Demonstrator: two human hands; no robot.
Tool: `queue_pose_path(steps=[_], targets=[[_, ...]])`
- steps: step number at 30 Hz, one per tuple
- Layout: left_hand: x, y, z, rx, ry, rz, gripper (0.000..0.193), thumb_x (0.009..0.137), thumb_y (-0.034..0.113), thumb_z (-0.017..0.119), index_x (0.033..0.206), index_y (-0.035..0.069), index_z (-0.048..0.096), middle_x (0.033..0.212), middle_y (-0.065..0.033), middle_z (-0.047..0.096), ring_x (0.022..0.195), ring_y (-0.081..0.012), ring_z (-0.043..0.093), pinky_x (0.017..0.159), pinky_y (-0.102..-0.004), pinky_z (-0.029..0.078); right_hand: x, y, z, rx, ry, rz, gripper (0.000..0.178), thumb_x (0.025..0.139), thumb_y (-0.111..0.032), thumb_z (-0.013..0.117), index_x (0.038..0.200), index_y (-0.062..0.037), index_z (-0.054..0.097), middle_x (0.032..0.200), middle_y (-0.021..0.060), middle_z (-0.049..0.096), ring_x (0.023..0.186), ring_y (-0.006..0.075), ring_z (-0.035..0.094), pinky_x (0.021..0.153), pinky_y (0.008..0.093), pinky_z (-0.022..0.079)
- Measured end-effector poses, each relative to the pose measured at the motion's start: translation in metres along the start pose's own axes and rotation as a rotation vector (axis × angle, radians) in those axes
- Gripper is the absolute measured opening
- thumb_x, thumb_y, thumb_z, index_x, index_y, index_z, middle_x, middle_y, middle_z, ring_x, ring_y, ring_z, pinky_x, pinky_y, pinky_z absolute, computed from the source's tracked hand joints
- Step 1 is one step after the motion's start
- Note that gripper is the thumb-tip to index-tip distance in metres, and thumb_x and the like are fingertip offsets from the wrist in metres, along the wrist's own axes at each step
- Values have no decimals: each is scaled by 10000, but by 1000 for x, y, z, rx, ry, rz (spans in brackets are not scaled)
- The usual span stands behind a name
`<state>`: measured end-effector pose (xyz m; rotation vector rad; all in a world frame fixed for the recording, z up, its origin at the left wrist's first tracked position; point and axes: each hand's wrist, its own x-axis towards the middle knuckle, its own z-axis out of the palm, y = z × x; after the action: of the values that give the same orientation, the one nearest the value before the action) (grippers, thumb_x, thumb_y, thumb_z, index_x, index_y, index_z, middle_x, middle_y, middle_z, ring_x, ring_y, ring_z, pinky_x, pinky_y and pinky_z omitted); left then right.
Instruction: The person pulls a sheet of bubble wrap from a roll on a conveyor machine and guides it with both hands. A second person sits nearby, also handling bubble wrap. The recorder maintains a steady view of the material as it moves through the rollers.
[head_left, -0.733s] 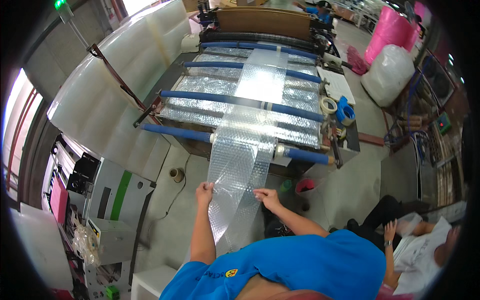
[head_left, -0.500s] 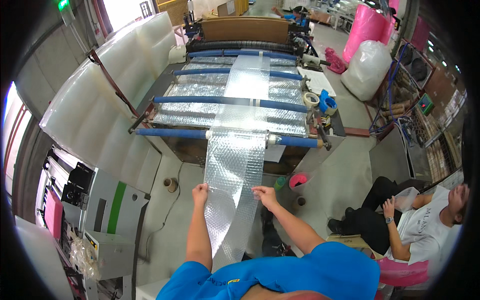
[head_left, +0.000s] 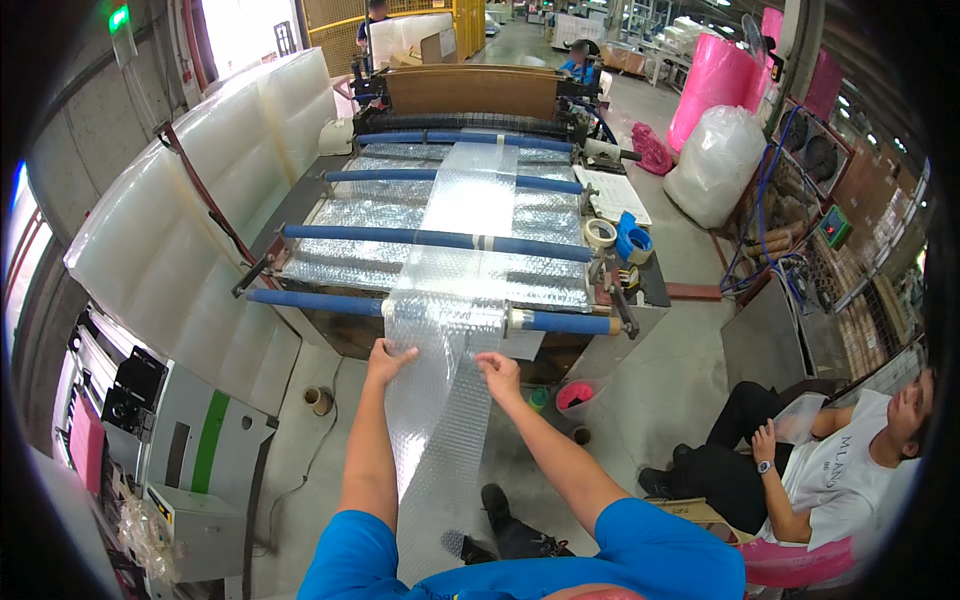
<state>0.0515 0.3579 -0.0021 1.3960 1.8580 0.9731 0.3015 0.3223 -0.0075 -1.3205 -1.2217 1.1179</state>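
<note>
A long, clear strip of bubble wrap (head_left: pixel 437 388) runs over the front blue roller (head_left: pixel 572 323) and slopes down toward the blue shirt (head_left: pixel 625 553). The left grip (head_left: pixel 391 362) holds its left edge, thumb on top; the right grip (head_left: pixel 496 374) pinches near the right edge, fingertips close together. The film looks light, soft and limp, probably slippery where it shines, and its air cells could burst under a hard squeeze. Pulled from one side only, it would likely twist or crease, so it is best taken gently by both edges, level with each other, just below the roller
</note>
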Motion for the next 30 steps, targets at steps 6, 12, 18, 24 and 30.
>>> queue_pose_path(steps=[6, 12, 18, 24, 30], targets=[[-26, -6, 6, -50, -128, -267, 790, 495, 469, 734, 1011, -59, 452, 959, -168, 537, 881, -227, 517, 749, -317, 416, -33, 44, 17, 195, -178, 155, 123, 761, -32, 525, 864, -45, 591, 771, 32, 586, 689, 93, 543, 530, 210, 457], [-109, -55, -13, 30, -217, -516, 965, 480, 534, 715, 1133, -91, 377, 938, -168, 543, 703, -186, 557, 614, -289, 457, -86, 59, 26, 115, -177, 94, 138, 764, -49, 527, 871, -42, 613, 822, 36, 599, 702, 79, 544, 561, 198, 443], [-212, -102, -32, -9, -256, -572, 964, 510, 551, 690, 1152, -90, 363, 894, -154, 560, 682, -174, 566, 594, -284, 463, -186, 81, 23, 63, -394, 319, 159, 781, -52, 501, 899, -29, 605, 792, 38, 598, 675, 91, 539, 574, 216, 447], [-304, -80, -58, 268, -30, -476, 891, 542, 535, 674, 1117, -82, 386, 978, -206, 542, 879, -287, 547, 753, -340, 427, -260, 80, 21, 78, -340, 330, 197, 812, -34, 440, 960, -5, 565, 796, 66, 584, 675, 121, 561, 560, 239, 473], [-329, -73, -88, 42, 121, -227, 655, 641, 445, 638, 1027, -47, 443, 958, -220, 542, 902, -299, 530, 766, -346, 410, -291, 14, 21, 57, -239, 26, 174, 805, -73, 460, 919, -22, 582, 800, 34, 603, 598, 73, 536, 511, 209, 431]])
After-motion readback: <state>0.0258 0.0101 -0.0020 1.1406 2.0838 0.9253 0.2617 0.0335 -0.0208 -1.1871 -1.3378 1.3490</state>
